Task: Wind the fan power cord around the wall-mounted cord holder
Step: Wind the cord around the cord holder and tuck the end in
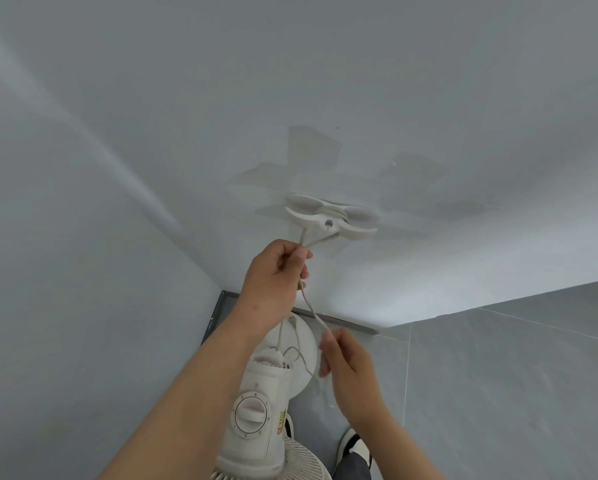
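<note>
A white cord holder (330,216) with flat wings is fixed to the pale wall, and a few turns of the white power cord lie in its groove. My left hand (273,275) pinches the cord (312,311) just below the holder, where two strands come out. From there the cord runs down and right to my right hand (349,368), which grips it lower down. Below the hands stands the white fan (256,420), seen from above, with its round base and timer dial.
The wall meets another pale wall in a corner on the left. Grey floor tiles (498,393) spread below right, edged by a dark baseboard. A black-and-white shoe (351,445) stands beside the fan's grille at the bottom.
</note>
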A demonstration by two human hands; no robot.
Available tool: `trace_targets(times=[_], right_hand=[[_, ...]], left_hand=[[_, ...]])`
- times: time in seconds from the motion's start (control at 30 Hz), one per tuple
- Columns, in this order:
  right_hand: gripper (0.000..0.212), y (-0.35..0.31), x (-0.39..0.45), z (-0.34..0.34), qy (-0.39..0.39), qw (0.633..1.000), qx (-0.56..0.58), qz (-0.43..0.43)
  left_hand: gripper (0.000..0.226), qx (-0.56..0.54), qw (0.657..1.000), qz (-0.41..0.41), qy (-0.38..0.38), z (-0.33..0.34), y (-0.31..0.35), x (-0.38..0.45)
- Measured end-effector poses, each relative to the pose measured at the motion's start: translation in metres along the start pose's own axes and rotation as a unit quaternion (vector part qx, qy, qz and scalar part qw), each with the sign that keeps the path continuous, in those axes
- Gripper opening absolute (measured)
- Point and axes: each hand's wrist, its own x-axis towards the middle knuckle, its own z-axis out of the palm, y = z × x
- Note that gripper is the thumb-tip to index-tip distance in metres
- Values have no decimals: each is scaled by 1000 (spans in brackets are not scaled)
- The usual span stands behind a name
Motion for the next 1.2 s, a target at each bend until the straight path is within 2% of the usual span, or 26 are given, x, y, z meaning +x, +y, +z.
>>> trace_targets(times=[0.13,0.23,0.3,0.4,0.47,0.57,0.77,0.93,1.07,1.13,1.2], right_hand=[[34,26,-15,-24,40,998,-53,12],[40,25,-19,-31,55,995,-84,-22],[37,10,-19,-29,45,993,-94,-56],[32,-9,-13,-20,4,987,-121,-101],[26,-18,-8,-13,-11,982,-140,-125],[19,-33,0,-3,-11,979,-151,-138],[25,-62,0,11,16,982,-116,-147],[19,-72,-1,10,9,986,-96,-139],[21,-72,-1,4,34,987,-72,-138],[19,-72,-1,1,49,989,-66,-125],[22,-73,-1,-2,69,989,-62,-117]], left_hand=[[24,-63,997,-4,37,-12,13,6],[22,-127,990,-52,31,-17,19,11],[16,-229,968,-99,23,-22,21,13],[9,-395,909,-134,14,-35,23,17],[7,-447,883,-144,17,-43,29,19],[5,-441,888,-131,16,-49,40,16],[7,-426,901,-72,49,-49,45,10],[8,-448,888,-86,56,-42,51,10],[9,-388,918,-32,67,-35,56,2],[2,-335,939,6,69,-30,61,-4],[6,-267,960,34,74,-24,66,-8]])
